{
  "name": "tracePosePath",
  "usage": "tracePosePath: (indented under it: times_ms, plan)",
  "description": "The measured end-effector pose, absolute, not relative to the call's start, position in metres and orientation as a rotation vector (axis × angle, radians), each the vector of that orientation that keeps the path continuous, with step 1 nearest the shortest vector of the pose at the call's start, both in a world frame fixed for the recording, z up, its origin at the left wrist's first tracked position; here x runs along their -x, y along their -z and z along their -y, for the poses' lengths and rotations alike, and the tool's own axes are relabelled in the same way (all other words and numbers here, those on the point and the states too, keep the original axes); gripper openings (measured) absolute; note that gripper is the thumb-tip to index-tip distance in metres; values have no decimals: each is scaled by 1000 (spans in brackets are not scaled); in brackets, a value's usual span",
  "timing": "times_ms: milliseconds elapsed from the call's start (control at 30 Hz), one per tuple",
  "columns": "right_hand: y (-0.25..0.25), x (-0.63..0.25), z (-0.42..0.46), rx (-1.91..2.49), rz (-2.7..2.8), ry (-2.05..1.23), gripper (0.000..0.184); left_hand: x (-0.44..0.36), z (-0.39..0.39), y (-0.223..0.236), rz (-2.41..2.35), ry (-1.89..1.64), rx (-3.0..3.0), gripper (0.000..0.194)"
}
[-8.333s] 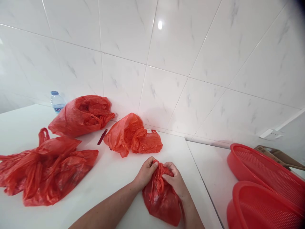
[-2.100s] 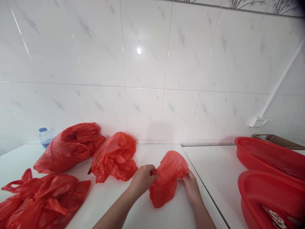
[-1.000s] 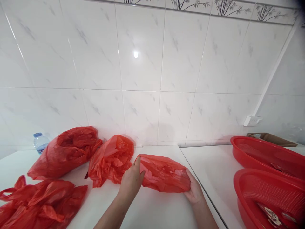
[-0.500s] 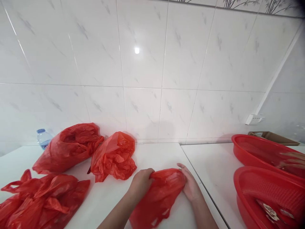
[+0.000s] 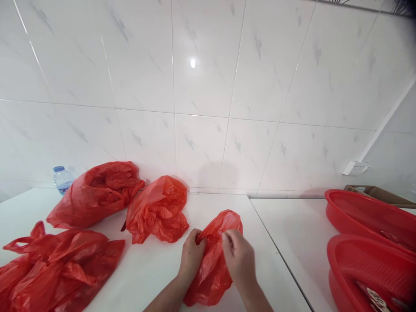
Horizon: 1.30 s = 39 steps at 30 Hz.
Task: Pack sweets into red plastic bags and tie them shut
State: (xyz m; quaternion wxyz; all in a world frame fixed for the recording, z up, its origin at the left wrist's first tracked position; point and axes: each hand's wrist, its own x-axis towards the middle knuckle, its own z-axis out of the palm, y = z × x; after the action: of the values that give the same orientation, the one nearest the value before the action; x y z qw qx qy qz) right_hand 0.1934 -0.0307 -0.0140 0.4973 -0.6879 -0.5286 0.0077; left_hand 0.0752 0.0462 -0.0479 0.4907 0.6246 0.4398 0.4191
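Note:
A crumpled red plastic bag (image 5: 216, 255) lies on the white counter (image 5: 152, 273) right in front of me. My left hand (image 5: 191, 256) is closed, pinching the bag's left side. My right hand (image 5: 238, 258) is closed on the bag's upper right part, its back turned toward me. The two hands are close together with the bag bunched up between them.
Three more red plastic bags lie to the left: one (image 5: 157, 210) near the wall, a fuller one (image 5: 95, 193) behind it, and a flat heap (image 5: 55, 264) at the left edge. A small water bottle (image 5: 61, 178) stands at the back left. Two red mesh baskets (image 5: 373, 219), (image 5: 370, 273) sit at the right.
The bag was spread wide between my hands a second ago. Since then my hands have come together and bunched it into a narrower upright bundle.

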Motion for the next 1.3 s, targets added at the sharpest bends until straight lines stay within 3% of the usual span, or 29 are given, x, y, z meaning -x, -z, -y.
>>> tracePosePath:
  times_ms: [167,300,433,533,600,667,767,900,967,1100,1300]
  plan:
    - [56,-183,16,1983,1461,-1,21,-64,-52,43,-892,-1083,-1253,12]
    - [65,-214,20,2136,1360,-75,36,-48,-73,43,-902,-1232,-1056,17]
    - [61,-239,28,2192,1306,-151,38,-42,-80,41,-999,-1302,-1058,21]
    - [61,-240,29,2239,1342,-107,49,-45,-62,30,-1070,-1466,-1310,36]
    - [62,-236,25,2305,1375,-73,57,-49,-42,20,-990,-1581,-1828,36]
    - [64,-231,21,2355,1407,-71,59,-55,-22,11,-704,-1439,-2448,29]
    - [65,-226,20,2390,1450,-120,61,-64,-9,4,-470,-989,-2891,30]
    - [61,-231,40,2409,1559,-193,78,-57,-34,7,-1044,-748,-2897,41]
    - [55,-240,59,2400,1619,-175,69,-45,-51,8,-1226,-618,-2760,46]
    - [28,-254,96,2274,1647,-213,13,-28,-57,4,-1180,-644,-2463,49]
    - [-10,-229,105,2162,1411,-309,28,-39,-18,5,-1018,-698,-2031,40]
